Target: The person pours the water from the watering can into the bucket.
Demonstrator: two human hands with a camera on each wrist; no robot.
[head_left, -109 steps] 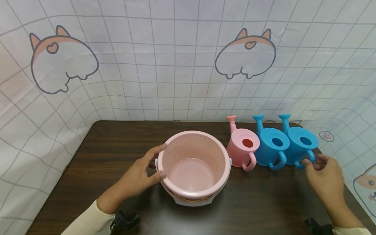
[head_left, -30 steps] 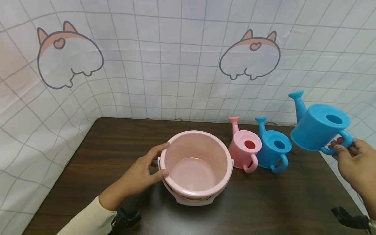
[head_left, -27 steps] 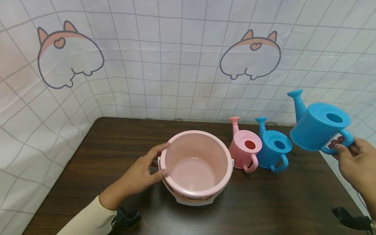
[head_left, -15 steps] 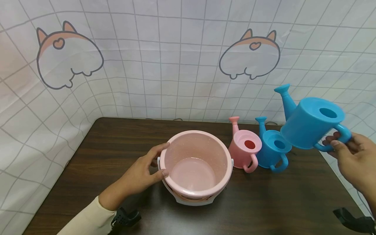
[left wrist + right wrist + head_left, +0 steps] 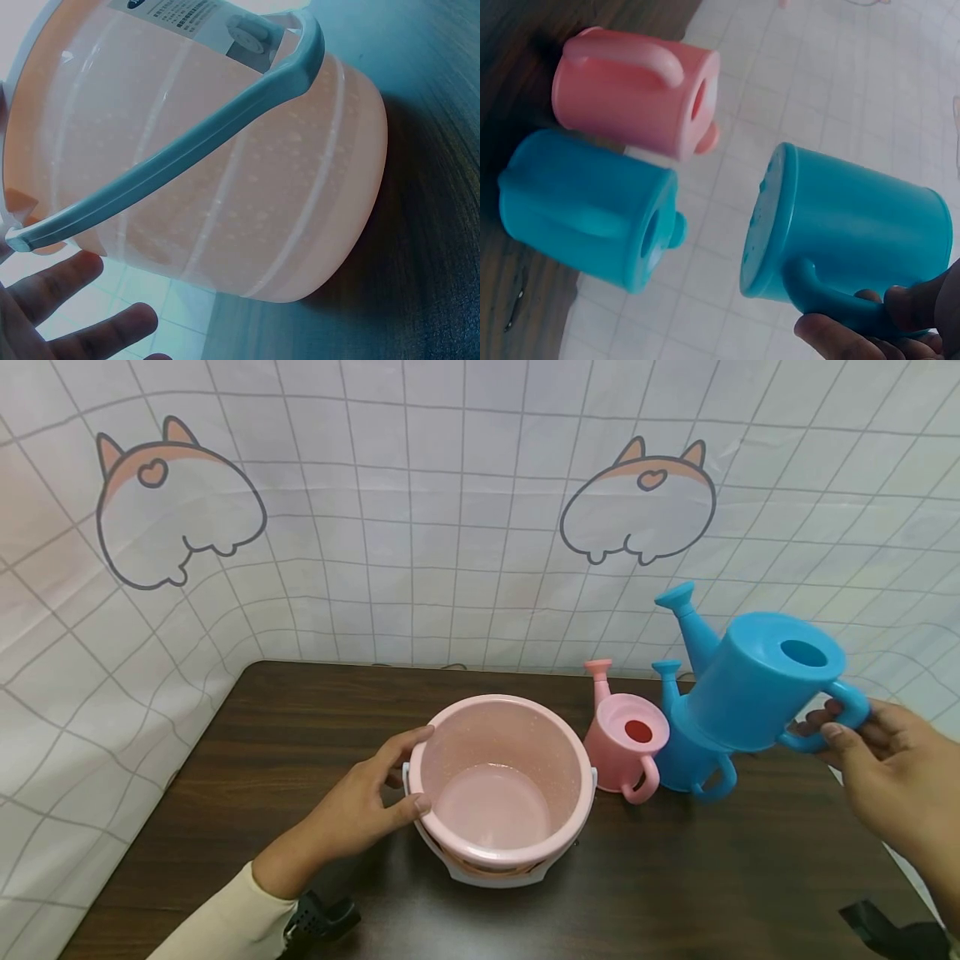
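Observation:
A pink bucket (image 5: pixel 501 787) with a pale handle (image 5: pixel 172 157) stands on the dark wooden table (image 5: pixel 300 727). My left hand (image 5: pixel 360 806) holds its left rim, thumb over the edge. My right hand (image 5: pixel 877 760) grips the handle of a blue watering can (image 5: pixel 757 681) and holds it in the air, spout tilted up and to the left, above a second blue watering can (image 5: pixel 686 756). In the right wrist view the held blue can (image 5: pixel 855 225) hangs over that second blue can (image 5: pixel 585 206).
A pink watering can (image 5: pixel 624 739) stands between the bucket and the second blue can; the right wrist view shows it (image 5: pixel 634 86) too. A grid-patterned cloth with cartoon prints (image 5: pixel 480 510) walls the back and sides. The table's right edge lies near my right hand.
My right hand took the rightmost blue can by its handle, lifted it off the table, and has carried it leftward over the other blue can. My left hand stays on the bucket.

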